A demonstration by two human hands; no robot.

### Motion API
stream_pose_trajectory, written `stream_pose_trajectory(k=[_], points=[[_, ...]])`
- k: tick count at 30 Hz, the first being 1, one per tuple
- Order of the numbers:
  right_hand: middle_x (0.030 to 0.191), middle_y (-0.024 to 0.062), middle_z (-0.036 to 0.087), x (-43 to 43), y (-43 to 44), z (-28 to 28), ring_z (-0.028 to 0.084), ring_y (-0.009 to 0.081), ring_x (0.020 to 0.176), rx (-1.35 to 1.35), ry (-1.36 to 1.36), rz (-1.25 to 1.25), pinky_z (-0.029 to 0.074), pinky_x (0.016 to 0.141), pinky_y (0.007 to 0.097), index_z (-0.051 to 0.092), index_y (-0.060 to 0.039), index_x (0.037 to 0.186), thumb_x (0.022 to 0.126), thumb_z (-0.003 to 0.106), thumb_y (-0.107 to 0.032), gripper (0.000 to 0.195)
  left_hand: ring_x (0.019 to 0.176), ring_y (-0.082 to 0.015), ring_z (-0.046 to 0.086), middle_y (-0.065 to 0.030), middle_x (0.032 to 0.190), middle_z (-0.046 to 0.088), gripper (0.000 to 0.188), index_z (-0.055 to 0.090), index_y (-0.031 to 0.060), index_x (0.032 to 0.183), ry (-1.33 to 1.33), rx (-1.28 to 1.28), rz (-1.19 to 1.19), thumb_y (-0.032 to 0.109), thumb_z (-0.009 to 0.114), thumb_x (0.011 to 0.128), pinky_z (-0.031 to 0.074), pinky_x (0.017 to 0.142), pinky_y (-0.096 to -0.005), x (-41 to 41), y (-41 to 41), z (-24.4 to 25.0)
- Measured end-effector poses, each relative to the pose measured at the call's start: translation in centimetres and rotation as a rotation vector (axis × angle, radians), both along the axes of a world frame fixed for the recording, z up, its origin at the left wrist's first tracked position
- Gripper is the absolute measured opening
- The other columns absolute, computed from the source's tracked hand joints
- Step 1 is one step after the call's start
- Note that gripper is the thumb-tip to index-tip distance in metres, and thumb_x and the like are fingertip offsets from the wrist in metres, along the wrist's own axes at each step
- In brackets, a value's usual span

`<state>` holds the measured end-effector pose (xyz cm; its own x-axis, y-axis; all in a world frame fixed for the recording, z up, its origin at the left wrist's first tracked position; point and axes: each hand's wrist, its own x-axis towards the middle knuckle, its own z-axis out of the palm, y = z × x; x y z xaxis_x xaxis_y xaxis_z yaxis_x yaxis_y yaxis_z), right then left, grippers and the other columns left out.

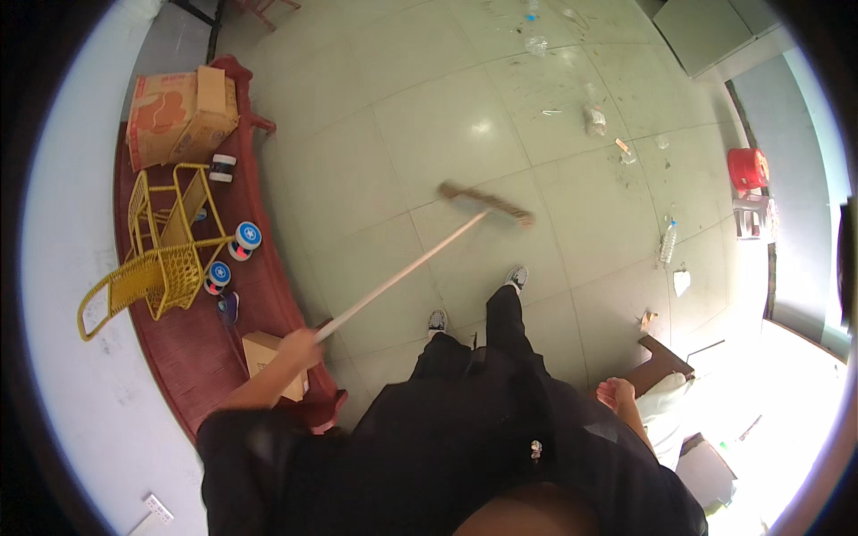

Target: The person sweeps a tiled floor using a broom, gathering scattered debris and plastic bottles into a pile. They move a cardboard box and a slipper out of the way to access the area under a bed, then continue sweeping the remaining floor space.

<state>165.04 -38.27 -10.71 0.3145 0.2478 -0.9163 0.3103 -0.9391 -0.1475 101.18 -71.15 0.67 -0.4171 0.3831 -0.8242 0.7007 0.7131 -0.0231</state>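
My left hand [299, 349] grips the end of a long pale broom handle [402, 273]. The handle runs up and to the right to a brown broom head [486, 203], blurred, over the tiled floor ahead of my feet. My right hand [615, 394] hangs at my right side with its fingers curled and no object seen in it; whether it is open or shut is unclear. On the floor to the right lie a clear plastic bottle with a blue cap [668, 242], a white paper scrap [681, 283] and other litter.
Along the left wall, a red wooden bench [268, 268] bears a cardboard box [181, 120], a yellow woven child's seat [167, 258] and a smaller box [265, 352]. At the right wall stand a red stool [745, 169] and a grey one [751, 216]. A cabinet [704, 33] is at upper right.
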Motion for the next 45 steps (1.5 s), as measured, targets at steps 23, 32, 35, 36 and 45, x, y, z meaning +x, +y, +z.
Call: stream_pose_trajectory(k=[23,32,35,36,45], points=[[0.078,0.0086,0.065,-15.7,-11.9,6.6,0.063,0.0181,0.064,0.054,0.252,0.592,0.053,0.057,0.0307,0.057,-0.0044,0.091,0.089,0.053,-0.019,0.015,0.085,-0.0384,0.061,-0.0224,0.088,0.063,0.029,0.062,-0.0002,0.091,-0.017,-0.257,0.081,0.024,0.054,0.078,0.050,0.079,-0.0446,1.4,-26.8,9.3],[0.081,0.0095,0.064,-14.9,-6.4,7.6,0.063,0.0200,0.068,0.168,0.335,0.479,0.054,0.059,0.0326,0.056,-0.0034,0.093,0.088,0.055,-0.018,0.016,0.077,-0.0335,0.062,-0.0152,0.081,0.065,0.023,0.065,0.0044,0.082,-0.274,0.219,-0.026,0.022,0.063,0.068,0.050,0.065,-0.0432,11.1,1.0,-9.4],[0.080,0.0086,0.064,-11.6,-4.5,7.6,0.063,0.0187,0.066,0.157,0.334,0.383,0.053,0.057,0.0302,0.057,-0.0047,0.091,0.088,0.053,-0.017,0.013,0.078,-0.0323,0.063,-0.0141,0.083,0.066,0.020,0.066,0.0064,0.084,-0.177,0.272,-0.001,0.018,0.060,0.069,0.051,0.067,-0.0422,12.4,9.7,-12.2],[0.080,0.0084,0.064,-10.1,-3.6,6.8,0.063,0.0192,0.066,0.185,0.323,0.434,0.053,0.058,0.0317,0.057,-0.0042,0.090,0.088,0.053,-0.016,0.013,0.078,-0.0322,0.063,-0.0142,0.083,0.066,0.020,0.067,0.0066,0.084,-0.171,0.276,-0.025,0.017,0.059,0.070,0.051,0.068,-0.0422,12.3,12.1,-11.7],[0.075,0.0092,0.059,1.2,12.7,4.8,0.060,0.0220,0.063,0.134,0.096,0.699,0.052,0.051,0.0345,0.057,-0.0036,0.087,0.080,0.051,-0.013,0.013,0.092,-0.0331,0.060,-0.0142,0.094,0.064,0.026,0.063,0.0105,0.097,0.011,0.066,0.096,0.029,0.055,0.079,0.047,0.078,-0.0453,7.4,11.0,1.5]])
